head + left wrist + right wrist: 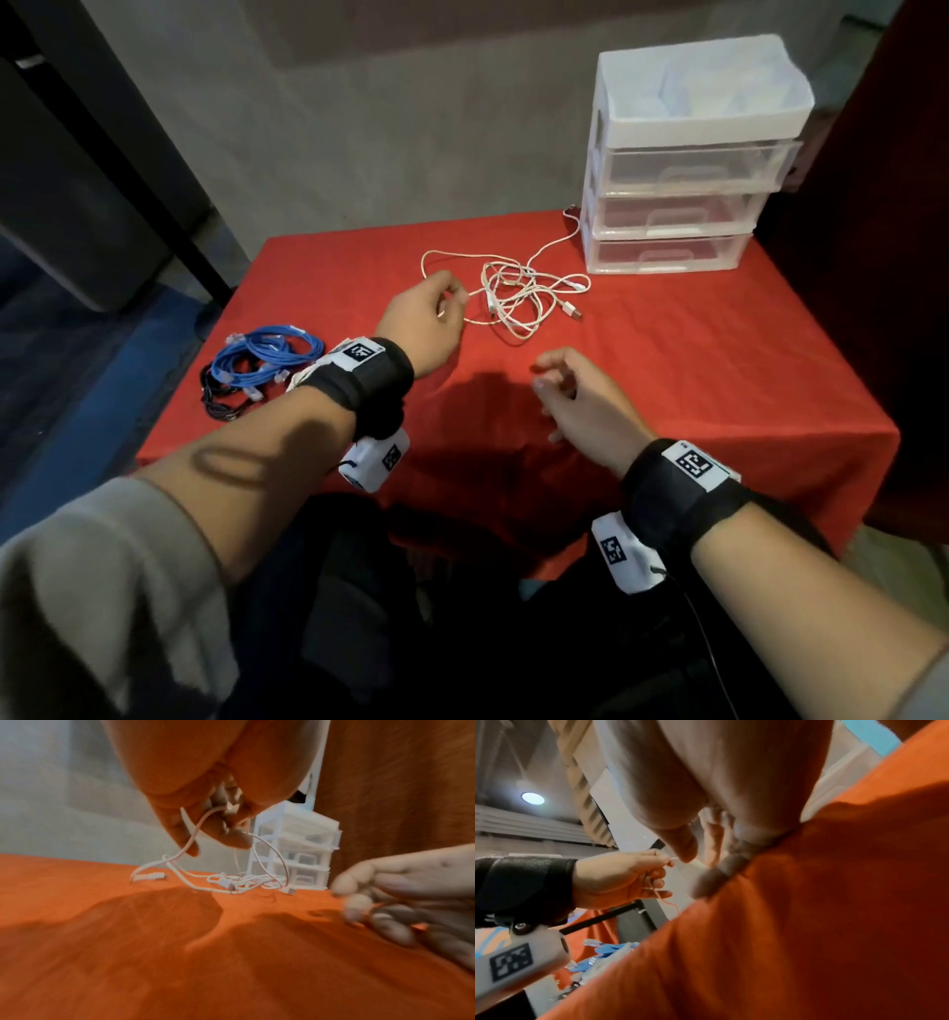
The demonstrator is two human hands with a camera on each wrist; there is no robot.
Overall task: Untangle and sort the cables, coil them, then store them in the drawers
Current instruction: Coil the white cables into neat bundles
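Left hand [422, 317] pinches the white cable [513, 295] (still tangled); right hand [577, 398] hangs loosely curled, empty.

No words, brand names or numbers can be read anywhere. The only printed signs are square black-and-white coded markers: 1 on the white tag [358, 351] atop the left wrist band, 1 on the white camera block [377, 462] under that wrist, 1 on the white tag [696, 464] atop the right wrist band, and 1 on the white block [621, 555] under the right wrist. Their patterns carry no legible characters.
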